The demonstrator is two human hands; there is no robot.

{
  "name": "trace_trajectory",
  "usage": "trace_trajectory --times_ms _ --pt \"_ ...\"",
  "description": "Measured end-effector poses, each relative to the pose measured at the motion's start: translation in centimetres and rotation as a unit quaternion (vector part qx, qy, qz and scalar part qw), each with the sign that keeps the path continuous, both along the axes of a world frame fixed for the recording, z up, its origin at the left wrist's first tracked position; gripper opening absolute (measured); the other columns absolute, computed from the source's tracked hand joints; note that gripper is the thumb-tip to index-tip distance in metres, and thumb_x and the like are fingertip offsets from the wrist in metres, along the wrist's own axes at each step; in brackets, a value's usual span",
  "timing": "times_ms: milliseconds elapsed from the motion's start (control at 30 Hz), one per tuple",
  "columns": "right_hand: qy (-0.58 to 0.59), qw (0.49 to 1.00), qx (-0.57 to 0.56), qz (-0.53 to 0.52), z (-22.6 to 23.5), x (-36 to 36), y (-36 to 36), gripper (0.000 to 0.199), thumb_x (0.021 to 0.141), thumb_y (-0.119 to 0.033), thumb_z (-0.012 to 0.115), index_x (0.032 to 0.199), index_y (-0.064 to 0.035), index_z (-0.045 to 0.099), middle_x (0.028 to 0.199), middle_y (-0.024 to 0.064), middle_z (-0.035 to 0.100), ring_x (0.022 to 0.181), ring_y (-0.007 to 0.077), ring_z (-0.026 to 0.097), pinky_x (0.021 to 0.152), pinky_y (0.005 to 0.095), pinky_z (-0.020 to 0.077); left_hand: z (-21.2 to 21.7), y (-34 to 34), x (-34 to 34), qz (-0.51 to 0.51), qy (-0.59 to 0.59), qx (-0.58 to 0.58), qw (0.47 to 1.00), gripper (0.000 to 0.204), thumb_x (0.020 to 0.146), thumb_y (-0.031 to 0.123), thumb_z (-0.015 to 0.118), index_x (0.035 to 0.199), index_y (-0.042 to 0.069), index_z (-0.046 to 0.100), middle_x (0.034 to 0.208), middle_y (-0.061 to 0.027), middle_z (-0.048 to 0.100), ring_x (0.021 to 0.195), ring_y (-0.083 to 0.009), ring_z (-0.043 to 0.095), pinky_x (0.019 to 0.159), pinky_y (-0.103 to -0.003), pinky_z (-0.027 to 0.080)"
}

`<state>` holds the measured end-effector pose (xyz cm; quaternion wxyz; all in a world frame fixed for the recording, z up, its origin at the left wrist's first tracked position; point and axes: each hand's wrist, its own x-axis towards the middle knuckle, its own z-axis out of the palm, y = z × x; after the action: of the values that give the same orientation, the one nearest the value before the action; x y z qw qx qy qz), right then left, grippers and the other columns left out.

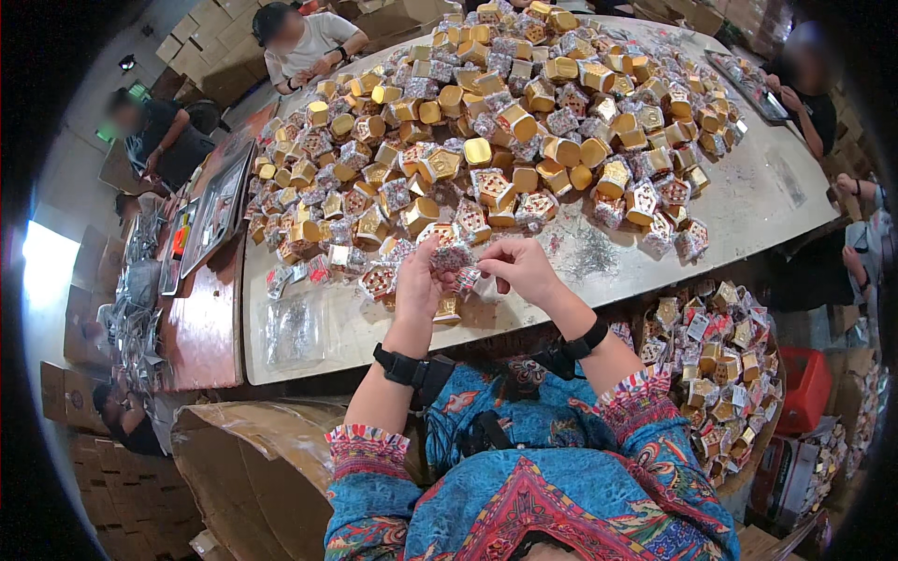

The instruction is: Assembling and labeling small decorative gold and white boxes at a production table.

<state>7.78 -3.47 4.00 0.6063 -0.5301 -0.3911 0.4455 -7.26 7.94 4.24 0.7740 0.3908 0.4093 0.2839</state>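
Silvery, glittery ornament (452,256) sat gripped at the left hand's (420,282) two o'clock; right hand (524,272) pinched a striped bit (469,279) beside it. Seemed mid-fiddle, next move probably needed a steady left hold.

Heaped pieces (494,187) gold, white, red; tabletop (730,236) cream; garment (458,491) blue, red-patterned; wristbands (402,366) black

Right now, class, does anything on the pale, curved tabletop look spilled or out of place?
Yes: a patch of dark grey speckles lies on the tabletop to the right of the person's bare right hand. It stands out against the paler surface around it, like a spill; whether glitter or dirt, I cannot tell.
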Motion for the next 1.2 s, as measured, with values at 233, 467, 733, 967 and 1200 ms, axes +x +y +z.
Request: trace_trajectory --times_ms 233,467,733,967,1200 --pt "0.032 0.999 -0.014 0.019 -0.7 0.3 0.4 0.014 0.077 -0.008 0.072 0.071 0.0015 0.063 0.06 0.0044 0.061 0.042 0.0073 0.05 0.038 0.022 0.0381 0.9 -1.1 0.6 -0.003 0.017 0.052 0.999 0.023 0.087 0.029 0.06 0.094 0.007 0.06 0.077 -0.0041 0.064 0.06 -0.0127 0.058 0.049 -0.026 0.045" --pt "0.024 0.999 -0.014 0.045 0.1 0.2 0.7 0.013 0.077 -0.009 0.072 0.077 0.0014 0.064 0.064 0.0049 0.063 0.044 0.0069 0.051 0.04 0.0219 0.0392 1.9 -0.2 0.1 -0.021 0.02 0.071 0.997 0.025 0.085 0.03 0.062 0.095 0.008 0.057 0.077 -0.0029 0.064 0.059 -0.0111 0.06 0.047 -0.024 0.045" --pt "-0.216 0.976 0.024 -0.018 -3.1 1.1 0.9 0.026 0.075 -0.01 0.069 0.1 -0.0021 0.065 0.097 0.0094 0.062 0.083 0.0196 0.06 0.071 0.0302 0.0495 5.3 1.0 -3.4 0.038 -0.072 0.01 0.997 0.039 0.089 0.035 0.053 0.115 0.006 0.055 0.098 -0.008 0.066 0.083 -0.0201 0.067 0.06 -0.031 0.056" --pt "-0.315 0.948 -0.019 0.032 -4.3 -2.5 1.3 0.041 0.073 -0.021 0.072 0.11 -0.0049 0.062 0.097 0.012 0.058 0.068 0.0219 0.06 0.066 0.0331 0.0495 5.6 3.7 -10.4 0.014 -0.092 0.041 0.995 0.039 0.091 0.039 0.049 0.115 0.008 0.056 0.099 -0.0062 0.066 0.083 -0.0167 0.065 0.054 -0.026 0.053" --pt "-0.326 0.945 -0.035 0.013 -3.0 -3.4 0.7 0.027 0.073 -0.021 0.07 0.095 -0.005 0.066 0.091 0.0126 0.062 0.083 0.0304 0.06 0.073 0.0379 0.0488 1.9 4.8 -13.1 0.145 -0.013 0.054 0.988 0.035 0.09 0.044 0.052 0.102 0.012 0.059 0.082 -0.0014 0.063 0.059 -0.0132 0.054 0.048 -0.028 0.04"
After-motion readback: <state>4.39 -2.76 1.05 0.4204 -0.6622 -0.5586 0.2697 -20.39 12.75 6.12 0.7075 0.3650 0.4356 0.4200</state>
